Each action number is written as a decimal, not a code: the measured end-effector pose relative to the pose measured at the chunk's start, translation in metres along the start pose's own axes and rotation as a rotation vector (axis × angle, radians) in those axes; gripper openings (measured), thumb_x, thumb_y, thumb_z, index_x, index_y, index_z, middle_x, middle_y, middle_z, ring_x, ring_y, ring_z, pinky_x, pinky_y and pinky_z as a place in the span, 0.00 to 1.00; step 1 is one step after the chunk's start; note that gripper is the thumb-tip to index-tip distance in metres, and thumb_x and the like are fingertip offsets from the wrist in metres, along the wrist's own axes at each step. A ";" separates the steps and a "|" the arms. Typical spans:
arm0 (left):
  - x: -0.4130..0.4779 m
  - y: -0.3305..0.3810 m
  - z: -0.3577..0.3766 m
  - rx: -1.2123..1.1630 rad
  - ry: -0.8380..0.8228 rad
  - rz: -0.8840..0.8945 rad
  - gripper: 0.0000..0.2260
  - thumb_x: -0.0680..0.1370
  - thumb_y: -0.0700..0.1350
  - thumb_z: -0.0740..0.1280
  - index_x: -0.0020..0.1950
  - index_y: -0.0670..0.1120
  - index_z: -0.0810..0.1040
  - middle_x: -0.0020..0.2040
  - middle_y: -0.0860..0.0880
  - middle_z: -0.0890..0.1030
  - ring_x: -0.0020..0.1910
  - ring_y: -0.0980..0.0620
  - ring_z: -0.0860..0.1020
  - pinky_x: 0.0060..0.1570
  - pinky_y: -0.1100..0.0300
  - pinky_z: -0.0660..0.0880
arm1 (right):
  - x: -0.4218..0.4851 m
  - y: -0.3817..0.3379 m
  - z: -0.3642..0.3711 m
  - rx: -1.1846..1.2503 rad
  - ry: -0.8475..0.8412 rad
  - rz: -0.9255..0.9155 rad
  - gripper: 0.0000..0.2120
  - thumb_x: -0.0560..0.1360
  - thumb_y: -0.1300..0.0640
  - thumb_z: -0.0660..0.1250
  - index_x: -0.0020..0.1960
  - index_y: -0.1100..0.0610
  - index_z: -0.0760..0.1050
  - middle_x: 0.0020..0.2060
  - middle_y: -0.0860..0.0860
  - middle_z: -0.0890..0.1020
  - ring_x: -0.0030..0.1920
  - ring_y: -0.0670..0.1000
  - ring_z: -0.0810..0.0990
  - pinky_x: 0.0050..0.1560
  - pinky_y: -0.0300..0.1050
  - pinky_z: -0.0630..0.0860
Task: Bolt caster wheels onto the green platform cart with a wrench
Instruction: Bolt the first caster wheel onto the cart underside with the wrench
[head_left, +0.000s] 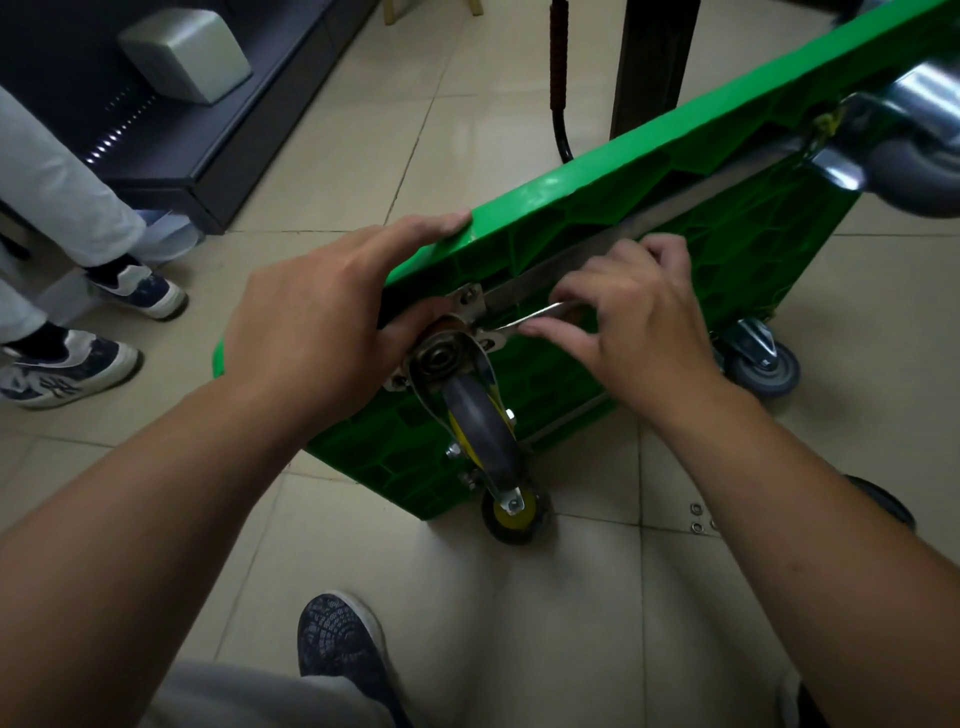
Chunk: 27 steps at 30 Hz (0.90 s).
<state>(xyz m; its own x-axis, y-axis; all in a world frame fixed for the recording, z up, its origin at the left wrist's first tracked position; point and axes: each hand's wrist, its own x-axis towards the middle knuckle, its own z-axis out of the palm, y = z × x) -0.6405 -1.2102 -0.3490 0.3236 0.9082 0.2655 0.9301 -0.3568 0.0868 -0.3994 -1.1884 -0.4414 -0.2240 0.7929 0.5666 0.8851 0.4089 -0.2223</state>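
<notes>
The green platform cart (675, 171) stands tilted on its side, its ribbed underside facing me. A grey caster wheel (480, 426) with a metal plate (467, 306) sits against the near corner. My left hand (322, 322) grips the cart's edge and the corner beside the caster plate. My right hand (623, 322) holds a thin metal wrench (540, 314), whose head reaches the plate's right side. Other casters show at the lower right (763, 358), the upper right (914, 171) and below (514, 512).
Small washers (696, 517) lie on the tiled floor at the right. Another person's legs and sneakers (67, 364) stand at the left. A dark cabinet (208, 156) is behind them. A table leg (649, 62) and a black handle (558, 78) rise beyond the cart. My shoe (337, 639) is below.
</notes>
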 end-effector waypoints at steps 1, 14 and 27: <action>0.000 0.000 0.000 0.002 0.000 0.001 0.26 0.78 0.62 0.64 0.77 0.68 0.64 0.66 0.51 0.81 0.54 0.43 0.81 0.45 0.52 0.74 | 0.003 0.000 -0.004 -0.024 -0.017 -0.025 0.22 0.74 0.34 0.65 0.44 0.52 0.82 0.40 0.48 0.84 0.46 0.53 0.77 0.58 0.52 0.63; 0.000 0.000 0.002 0.004 0.005 -0.007 0.26 0.77 0.64 0.62 0.76 0.69 0.65 0.65 0.53 0.81 0.53 0.42 0.81 0.40 0.54 0.71 | -0.068 -0.064 0.050 1.550 0.153 1.361 0.12 0.76 0.46 0.68 0.42 0.54 0.80 0.32 0.47 0.79 0.35 0.45 0.76 0.45 0.40 0.72; -0.001 -0.001 0.003 0.009 0.019 -0.007 0.26 0.78 0.62 0.64 0.76 0.69 0.64 0.66 0.53 0.80 0.55 0.43 0.81 0.41 0.55 0.68 | -0.061 -0.111 0.060 1.845 -0.194 1.234 0.09 0.71 0.55 0.67 0.48 0.60 0.79 0.38 0.55 0.83 0.35 0.52 0.81 0.39 0.46 0.77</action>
<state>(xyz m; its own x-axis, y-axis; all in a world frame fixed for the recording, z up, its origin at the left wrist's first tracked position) -0.6414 -1.2101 -0.3520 0.3135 0.9063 0.2835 0.9340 -0.3481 0.0800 -0.5087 -1.2557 -0.4990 -0.1549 0.8880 -0.4329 -0.6411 -0.4237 -0.6399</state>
